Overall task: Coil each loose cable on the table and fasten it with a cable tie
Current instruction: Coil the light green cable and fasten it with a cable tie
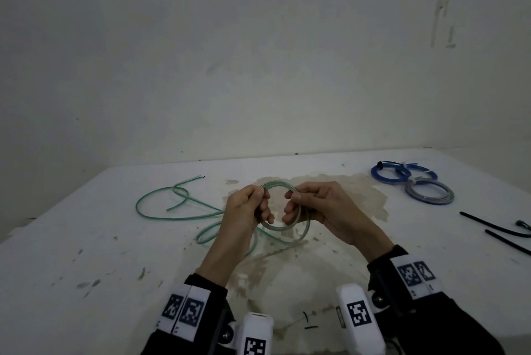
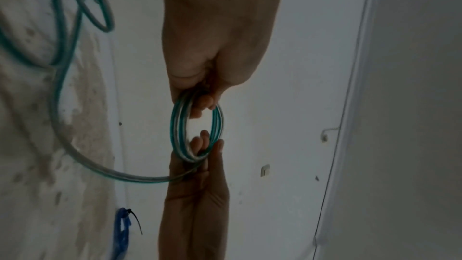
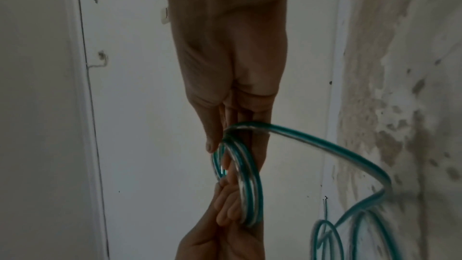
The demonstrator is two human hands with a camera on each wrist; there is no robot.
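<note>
Both hands, left (image 1: 249, 205) and right (image 1: 316, 206), are pinching one green cable (image 1: 178, 215) (three tied coils (image 1: 413, 182) beside, overlapping).

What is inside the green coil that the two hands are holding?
Inside the green coil, fingers of both hands curl through; between them the stained table shows. The cable parts inside the fists are covered.

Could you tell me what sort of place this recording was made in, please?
Probably a bare makeshift workroom: a stained, chipped white table against a scuffed plain white wall, with tied blue cable coils and loose black cable ties.
</note>
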